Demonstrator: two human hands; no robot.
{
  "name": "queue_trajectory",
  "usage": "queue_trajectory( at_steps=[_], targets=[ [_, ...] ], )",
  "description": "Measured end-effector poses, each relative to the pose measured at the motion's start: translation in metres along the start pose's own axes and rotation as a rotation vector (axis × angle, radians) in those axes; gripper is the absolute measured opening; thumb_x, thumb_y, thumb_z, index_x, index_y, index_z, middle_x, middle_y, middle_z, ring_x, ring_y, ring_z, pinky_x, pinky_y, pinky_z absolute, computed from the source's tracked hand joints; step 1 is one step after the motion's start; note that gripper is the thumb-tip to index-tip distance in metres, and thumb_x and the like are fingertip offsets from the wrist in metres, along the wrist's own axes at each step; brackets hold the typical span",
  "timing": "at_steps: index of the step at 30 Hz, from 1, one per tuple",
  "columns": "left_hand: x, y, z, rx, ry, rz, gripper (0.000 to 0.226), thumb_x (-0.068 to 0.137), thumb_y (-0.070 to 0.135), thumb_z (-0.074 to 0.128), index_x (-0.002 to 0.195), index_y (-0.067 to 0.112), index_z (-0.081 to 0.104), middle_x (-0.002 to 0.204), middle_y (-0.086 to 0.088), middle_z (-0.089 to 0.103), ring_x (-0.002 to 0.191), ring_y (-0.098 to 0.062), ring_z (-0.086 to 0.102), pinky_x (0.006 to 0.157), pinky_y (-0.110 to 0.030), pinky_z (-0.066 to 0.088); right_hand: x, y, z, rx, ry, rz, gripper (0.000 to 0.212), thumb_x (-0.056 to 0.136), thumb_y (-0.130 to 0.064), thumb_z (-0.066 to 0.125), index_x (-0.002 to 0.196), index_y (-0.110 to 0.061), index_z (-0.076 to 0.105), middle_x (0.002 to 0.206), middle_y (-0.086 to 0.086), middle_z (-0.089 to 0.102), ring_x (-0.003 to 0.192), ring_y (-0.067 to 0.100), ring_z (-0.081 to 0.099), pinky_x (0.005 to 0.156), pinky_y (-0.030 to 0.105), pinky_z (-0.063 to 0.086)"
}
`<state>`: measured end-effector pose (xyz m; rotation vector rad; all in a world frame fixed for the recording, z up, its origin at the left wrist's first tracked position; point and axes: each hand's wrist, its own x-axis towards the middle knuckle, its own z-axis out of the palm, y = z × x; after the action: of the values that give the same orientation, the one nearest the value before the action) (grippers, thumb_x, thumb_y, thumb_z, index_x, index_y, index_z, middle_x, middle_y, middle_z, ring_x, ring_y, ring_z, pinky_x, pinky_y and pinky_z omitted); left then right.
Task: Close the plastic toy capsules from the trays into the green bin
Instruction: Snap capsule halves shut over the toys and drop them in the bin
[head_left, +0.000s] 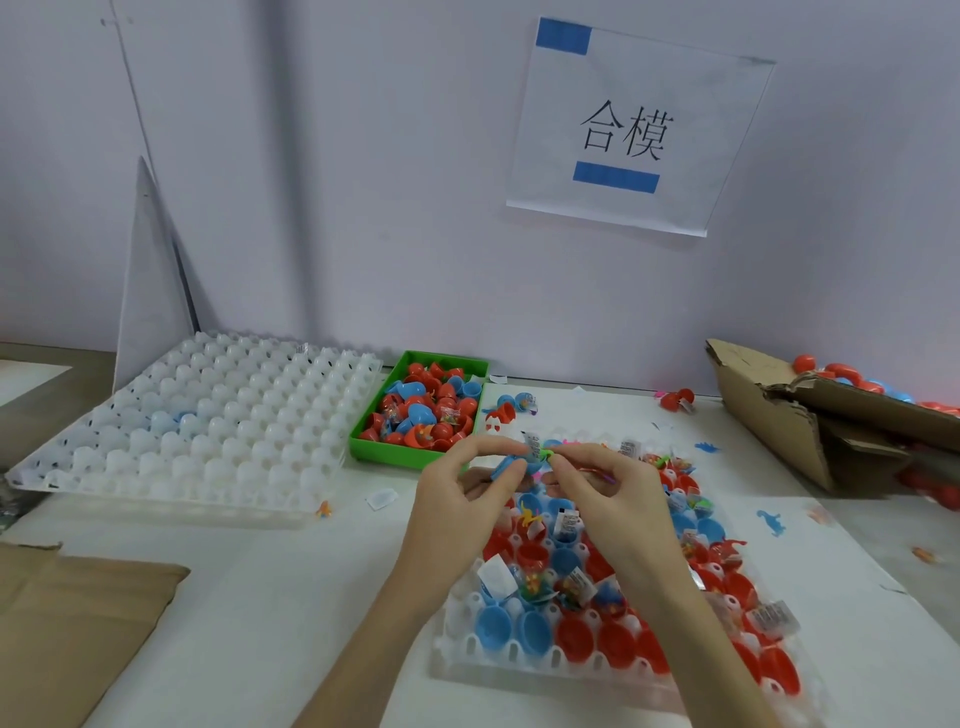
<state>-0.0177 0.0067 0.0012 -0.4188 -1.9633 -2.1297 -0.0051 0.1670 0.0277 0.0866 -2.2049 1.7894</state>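
Step in hand: closing one blue capsule (511, 464), held in the air above the far end of the filled tray (519, 660), between that tray and the green bin (363, 441).
Left hand (462, 488): fingers curled around the blue capsule, thumb and forefinger pinching its shell from the left.
Right hand (602, 488): fingers pinched at the capsule's open side, where a small green toy piece (546, 455) and a paper slip (534, 442) stick out; whether they grip the toy or the shell cannot be told.
Filled tray: white, near the person, its cells holding open red and blue capsule halves with toys and slips inside.
Green bin: on the tabletop (291, 587) just beyond the hands, holding many red and blue capsules.
Empty tray (208, 415): white, to the left of the bin, touching or almost touching it.
Cardboard box (779, 410): at far right, torn open, with red capsules spilling from it.
Loose items: stray capsules and small toy figures lie on the tabletop right of the bin.
Next move, as a judgement: tuck the toy and slip fully inside, press the halves shut, then carry the capsule forward and left to the bin.
Progress, as a judgement: many open capsules remain in the tray.
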Motion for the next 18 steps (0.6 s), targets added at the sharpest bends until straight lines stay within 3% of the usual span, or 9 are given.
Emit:
queue_trajectory(
  at_steps=[3, 7, 9, 11, 14, 18],
  targets=[
    [0.0007, 0.0031, -0.0019, -0.074, -0.010, -0.025, 0.015, 0.098, 0.011, 0.071, 0.103, 0.025, 0.075, 0.107, 0.005, 0.077, 0.094, -0.019, 0.078, 0.078, -0.024, 0.062, -0.0008, -0.0008, 0.0028, 0.045, 0.045, 0.000, 0.009, 0.091, -0.025, 0.076, 0.099, -0.025, 0.076, 0.088, -0.016, 0.077, 0.082, 0.002, 0.074, 0.067, 0.009, 0.054],
    [-0.0002, 0.0040, -0.0008, -0.085, -0.059, -0.030, 0.012, 0.098, 0.011, 0.070, 0.103, 0.021, 0.075, 0.104, 0.001, 0.076, 0.090, -0.023, 0.078, 0.079, -0.027, 0.062, -0.0021, -0.0032, 0.0039, 0.136, 0.007, 0.117, 0.022, 0.087, -0.039, 0.077, 0.101, -0.022, 0.074, 0.090, -0.009, 0.079, 0.085, 0.010, 0.076, 0.077, 0.022, 0.059],
    [0.0006, 0.0034, -0.0024, -0.048, -0.063, -0.022, 0.010, 0.099, 0.010, 0.069, 0.103, 0.018, 0.075, 0.102, 0.001, 0.076, 0.090, -0.022, 0.077, 0.078, -0.028, 0.062, -0.0026, -0.0039, 0.0027, 0.184, -0.044, 0.156, 0.025, 0.088, -0.036, 0.077, 0.104, -0.019, 0.072, 0.094, -0.005, 0.080, 0.086, 0.014, 0.078, 0.080, 0.027, 0.060],
    [0.0014, 0.0036, -0.0042, 0.033, -0.060, 0.009, 0.011, 0.098, 0.009, 0.070, 0.103, 0.017, 0.075, 0.101, 0.004, 0.076, 0.088, -0.021, 0.076, 0.077, -0.029, 0.063, -0.0038, -0.0042, 0.0017, 0.206, -0.059, 0.152, 0.023, 0.088, -0.032, 0.078, 0.106, -0.019, 0.072, 0.097, -0.005, 0.079, 0.088, 0.014, 0.078, 0.075, 0.022, 0.061],
    [0.0011, 0.0034, -0.0036, 0.213, -0.020, 0.121, 0.013, 0.095, 0.009, 0.074, 0.101, 0.020, 0.077, 0.101, 0.009, 0.073, 0.094, -0.017, 0.073, 0.079, -0.029, 0.062, -0.0060, -0.0046, 0.0022, 0.173, -0.068, 0.092, 0.023, 0.088, -0.028, 0.079, 0.110, -0.033, 0.072, 0.098, -0.015, 0.077, 0.090, 0.006, 0.076, 0.067, 0.013, 0.057],
    [0.0004, 0.0034, -0.0016, 0.244, 0.052, 0.207, 0.017, 0.089, 0.010, 0.080, 0.102, 0.021, 0.076, 0.102, 0.011, 0.070, 0.101, -0.016, 0.070, 0.083, -0.028, 0.062, -0.0041, -0.0036, 0.0025, 0.150, -0.118, 0.003, 0.015, 0.091, -0.019, 0.076, 0.101, -0.030, 0.079, 0.098, -0.008, 0.078, 0.095, 0.011, 0.075, 0.078, 0.021, 0.061]
  ],
)
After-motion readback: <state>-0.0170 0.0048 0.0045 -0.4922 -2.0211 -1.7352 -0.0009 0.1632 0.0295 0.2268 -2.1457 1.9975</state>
